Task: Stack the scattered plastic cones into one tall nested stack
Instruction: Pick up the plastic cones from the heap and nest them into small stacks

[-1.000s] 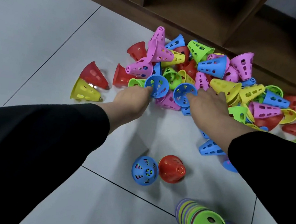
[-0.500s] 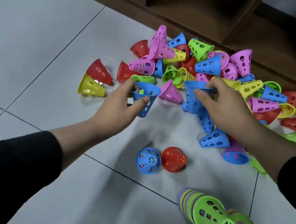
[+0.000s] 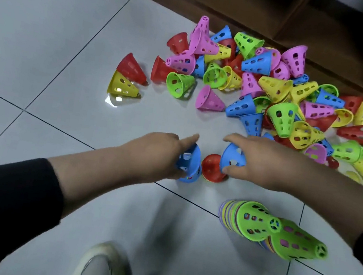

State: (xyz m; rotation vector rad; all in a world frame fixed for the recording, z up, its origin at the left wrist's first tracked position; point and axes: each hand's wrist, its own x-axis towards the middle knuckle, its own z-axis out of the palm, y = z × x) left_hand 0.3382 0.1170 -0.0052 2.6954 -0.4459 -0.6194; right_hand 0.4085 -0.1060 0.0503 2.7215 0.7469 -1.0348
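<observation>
Home: tiled floor [image 3: 51, 23], wooden shelving [image 3: 243, 3]

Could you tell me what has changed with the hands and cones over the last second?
Both hands came back from the pile, each having picked up a blue cone there. The left hand now holds its blue cone over the blue cone that stood beside the red cone; the right hand holds the other blue cone just right of it. The green-topped stacks and the pile look unchanged.

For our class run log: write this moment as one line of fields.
left hand: holds blue cone | right hand: holds second blue cone | red cone: on floor between them | nested stacks: near right
</observation>
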